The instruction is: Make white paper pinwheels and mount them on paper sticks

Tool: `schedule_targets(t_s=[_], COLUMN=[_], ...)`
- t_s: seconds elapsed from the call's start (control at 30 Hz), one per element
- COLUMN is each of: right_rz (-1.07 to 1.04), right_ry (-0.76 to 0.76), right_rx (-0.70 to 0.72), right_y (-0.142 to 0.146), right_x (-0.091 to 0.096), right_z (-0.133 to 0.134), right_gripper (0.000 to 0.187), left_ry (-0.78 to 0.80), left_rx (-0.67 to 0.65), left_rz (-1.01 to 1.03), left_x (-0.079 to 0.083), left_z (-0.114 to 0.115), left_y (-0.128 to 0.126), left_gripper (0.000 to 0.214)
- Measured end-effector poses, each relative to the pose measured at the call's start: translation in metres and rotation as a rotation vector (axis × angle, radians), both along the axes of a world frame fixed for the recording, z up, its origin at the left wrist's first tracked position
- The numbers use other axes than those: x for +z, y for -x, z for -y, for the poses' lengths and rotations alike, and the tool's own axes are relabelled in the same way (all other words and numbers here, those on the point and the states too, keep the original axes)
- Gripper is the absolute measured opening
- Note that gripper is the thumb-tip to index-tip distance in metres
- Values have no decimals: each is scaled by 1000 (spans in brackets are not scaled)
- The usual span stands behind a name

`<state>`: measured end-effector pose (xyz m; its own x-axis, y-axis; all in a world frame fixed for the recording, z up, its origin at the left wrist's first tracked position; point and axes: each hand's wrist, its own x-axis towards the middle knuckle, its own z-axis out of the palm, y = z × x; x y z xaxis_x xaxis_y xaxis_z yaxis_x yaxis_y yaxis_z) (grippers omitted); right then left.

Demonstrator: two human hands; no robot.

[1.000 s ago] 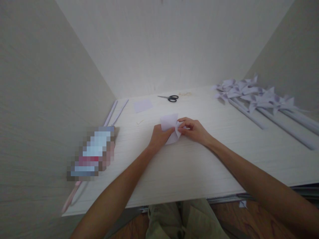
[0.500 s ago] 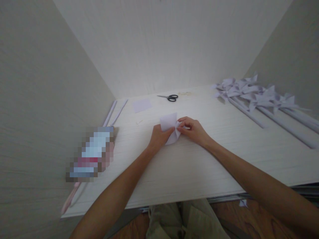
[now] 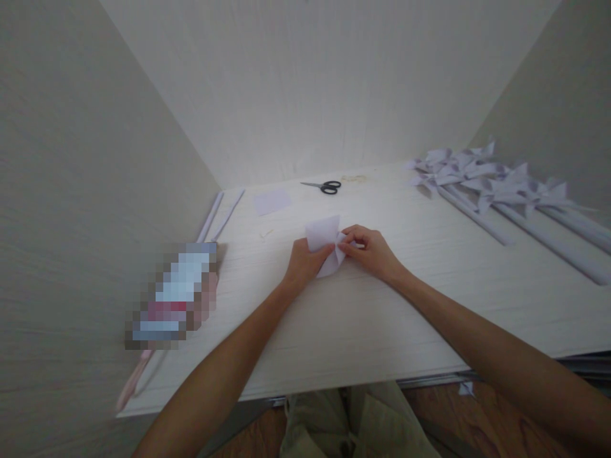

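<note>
A pale lilac square of paper (image 3: 324, 236) lies partly folded on the white table (image 3: 363, 318), near its middle. My left hand (image 3: 304, 262) pinches the paper's left side, fingers closed on it. My right hand (image 3: 370, 250) grips the folded flaps at the paper's right, thumb and fingers pressed together on them. Both hands meet at the paper's centre.
Black-handled scissors (image 3: 324, 186) and a second lilac square (image 3: 272, 201) lie at the back. Several finished paper pinwheels on rolled sticks (image 3: 496, 184) fill the right side. Rolled paper sticks (image 3: 224, 213) lie along the left wall, beside a blurred package (image 3: 174, 296).
</note>
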<state>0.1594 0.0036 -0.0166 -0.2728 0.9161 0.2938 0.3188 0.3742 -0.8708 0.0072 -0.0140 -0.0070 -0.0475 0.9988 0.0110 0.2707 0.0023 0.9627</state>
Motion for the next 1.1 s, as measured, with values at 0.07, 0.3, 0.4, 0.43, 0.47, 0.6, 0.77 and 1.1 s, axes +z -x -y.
schedule_targets(t_s=[0.07, 0.3, 0.4, 0.43, 0.47, 0.6, 0.77, 1.1], right_rz=[9, 41, 29, 23, 10, -221, -540, -827], right_ry=[-6, -40, -51, -55, -56, 34, 360, 491], right_rx=[-10, -42, -55, -64, -78, -177, -78, -117], right_y=[0, 2, 3, 3, 4, 9, 16, 20], right_x=[0, 0, 1, 2, 3, 4, 2, 11], right_z=[0, 2, 4, 5, 6, 7, 8, 14], right_gripper=[11, 12, 11, 11, 11, 19, 40, 31], left_ry=[-2, 16, 19, 16, 11, -42, -79, -64], left_rx=[8, 42, 54, 64, 78, 148, 215, 220], left_rz=[1, 30, 32, 29, 29, 141, 341, 468], left_x=[0, 4, 4, 4, 3, -1, -5, -6], left_z=[0, 1, 1, 1, 1, 0, 0, 7], left_y=[0, -2, -3, -3, -3, -5, -8, -22], left_gripper=[25, 23, 23, 24, 24, 28, 30, 31])
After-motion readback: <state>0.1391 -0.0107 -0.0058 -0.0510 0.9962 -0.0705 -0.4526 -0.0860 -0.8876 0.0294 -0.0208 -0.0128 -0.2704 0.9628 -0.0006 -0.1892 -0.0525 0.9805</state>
